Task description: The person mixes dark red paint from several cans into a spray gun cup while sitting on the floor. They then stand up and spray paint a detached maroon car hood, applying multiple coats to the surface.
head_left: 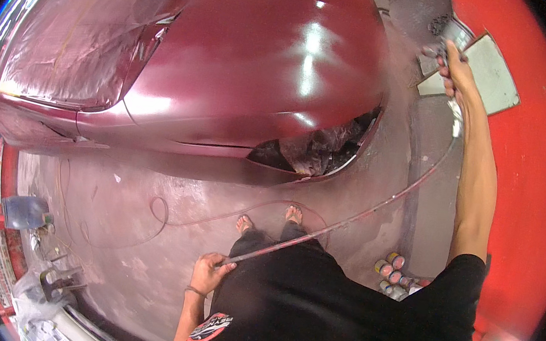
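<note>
My right hand (458,71) is raised at the upper right, its fingers wrapped around a spray gun (441,50) that is partly hidden and blurred. From below that hand an air hose (360,216) runs down and left across my body. Near my waist, my left hand (208,273) is closed around the hose, pinching it with the thumb. Ahead of me stands a dark red car body (244,62) with a glossy front panel. The gun is to the right of its rounded front end, apart from it. Crumpled sheeting (318,150) fills the opening beside the panel's lower edge.
Masking film (87,47) covers the car's window area. Hose loops (160,215) lie on the floor near my feet. Several paint cans (390,267) stand at lower right. A pale board (495,77) leans by the red wall (529,169). A blue container (26,212) is at left.
</note>
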### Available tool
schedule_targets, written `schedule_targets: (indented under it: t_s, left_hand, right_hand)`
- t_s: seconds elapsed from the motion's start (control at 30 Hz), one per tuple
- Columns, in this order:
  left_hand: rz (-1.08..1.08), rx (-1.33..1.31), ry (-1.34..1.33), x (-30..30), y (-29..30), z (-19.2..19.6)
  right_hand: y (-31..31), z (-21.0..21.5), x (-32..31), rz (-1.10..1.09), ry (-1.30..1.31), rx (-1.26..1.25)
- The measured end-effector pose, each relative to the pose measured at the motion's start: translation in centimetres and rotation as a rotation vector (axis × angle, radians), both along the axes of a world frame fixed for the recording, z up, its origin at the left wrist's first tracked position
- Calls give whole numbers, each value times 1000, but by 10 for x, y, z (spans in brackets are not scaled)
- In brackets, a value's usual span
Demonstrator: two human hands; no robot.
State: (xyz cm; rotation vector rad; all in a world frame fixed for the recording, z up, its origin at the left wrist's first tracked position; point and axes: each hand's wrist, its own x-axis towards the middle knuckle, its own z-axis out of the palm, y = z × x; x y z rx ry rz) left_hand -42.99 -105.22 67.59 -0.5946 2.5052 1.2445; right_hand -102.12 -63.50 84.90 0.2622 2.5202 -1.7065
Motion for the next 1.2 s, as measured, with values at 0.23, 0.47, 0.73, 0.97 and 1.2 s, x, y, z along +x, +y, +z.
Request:
schedule_targets:
  t_s: [0.23, 0.47, 0.73, 0.97, 1.2]
  left_hand:
    - [153, 76, -72, 43, -50, -6]
    - [275, 71, -21, 115, -96, -40]
    - [263, 17, 19, 96, -89, -41]
    - [168, -61, -28, 48, -61, -9]
    - [-39, -50, 59, -9, -32, 32]
  right_hand:
    - [-149, 58, 31, 201, 44, 10]
    - [-280, 164, 123, 518, 9, -241]
    - [-216, 117, 106, 442, 149, -168]
    - [-72, 25, 45, -28, -14, -105]
    - [78, -41, 30, -463, -19, 188]
